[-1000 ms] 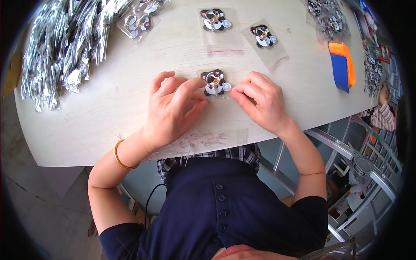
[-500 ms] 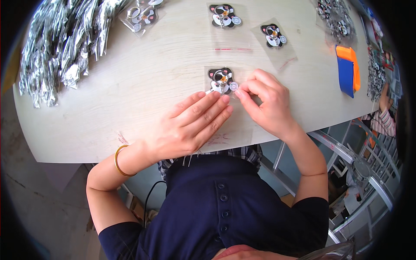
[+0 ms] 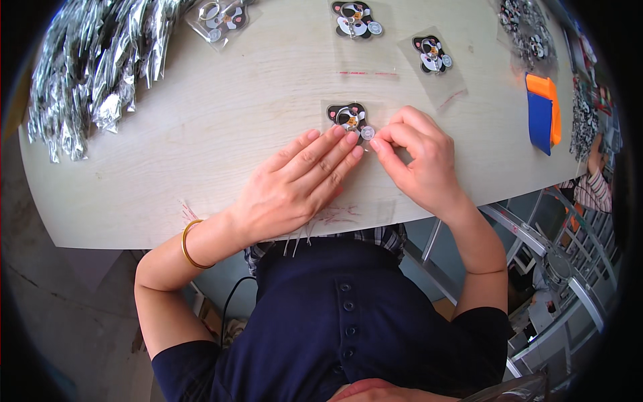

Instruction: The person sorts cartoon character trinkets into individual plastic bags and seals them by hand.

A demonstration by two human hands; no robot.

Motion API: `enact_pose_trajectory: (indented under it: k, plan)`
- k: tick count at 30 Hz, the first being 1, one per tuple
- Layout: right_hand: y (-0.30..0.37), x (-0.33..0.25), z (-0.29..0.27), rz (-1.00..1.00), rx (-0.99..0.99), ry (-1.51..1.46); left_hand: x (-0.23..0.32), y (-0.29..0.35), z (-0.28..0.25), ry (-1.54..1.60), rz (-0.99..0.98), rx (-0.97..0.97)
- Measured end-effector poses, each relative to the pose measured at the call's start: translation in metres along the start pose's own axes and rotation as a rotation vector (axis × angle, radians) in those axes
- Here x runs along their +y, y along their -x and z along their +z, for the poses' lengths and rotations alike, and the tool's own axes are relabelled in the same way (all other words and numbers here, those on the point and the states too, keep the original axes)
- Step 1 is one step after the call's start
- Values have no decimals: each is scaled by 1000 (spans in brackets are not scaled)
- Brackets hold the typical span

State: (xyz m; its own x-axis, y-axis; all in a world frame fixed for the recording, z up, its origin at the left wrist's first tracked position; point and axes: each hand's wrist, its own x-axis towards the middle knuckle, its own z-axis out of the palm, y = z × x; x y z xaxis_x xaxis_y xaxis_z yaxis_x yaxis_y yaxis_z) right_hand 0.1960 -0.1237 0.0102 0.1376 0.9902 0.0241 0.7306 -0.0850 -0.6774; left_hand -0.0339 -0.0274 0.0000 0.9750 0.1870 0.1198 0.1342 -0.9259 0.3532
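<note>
A black-and-white bear-shaped keychain (image 3: 348, 115) with a metal ring and a small round tag lies in a clear plastic bag (image 3: 376, 109) on the table. My left hand (image 3: 295, 179) lies flat across the lower part of the bag, its fingers stretched out and hiding the keychain's lower edge. Beside the round tag, thumb and forefinger of my right hand (image 3: 420, 157) are pinched together at the bag's right side. The bag's lower part is hidden beneath my left hand.
Farther back lie bagged keychains, one in the middle (image 3: 355, 20), another to the right (image 3: 432, 55), another at left (image 3: 224, 20). Silvery foil strips (image 3: 94, 74) heap at far left. A blue-and-orange object (image 3: 542, 114) and a bagged keychain pile (image 3: 532, 40) are at right. Plastic scraps (image 3: 335, 214) lie near the front edge.
My left hand has slid forward over the bag and covers more of the keychain. The right hand keeps its pinch beside the tag. The whole view has shifted slightly.
</note>
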Motion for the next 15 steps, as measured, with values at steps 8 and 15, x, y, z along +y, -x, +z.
enact_pose_trajectory:
  k: [8, 15]
  plan:
    - [1, 0, -2, 18, -7, 2, 0, -2, 0, 11, -9, 8]
    - [-2, -7, -6, 86, -22, 12, -3, -2, 4, 78, -23, 35]
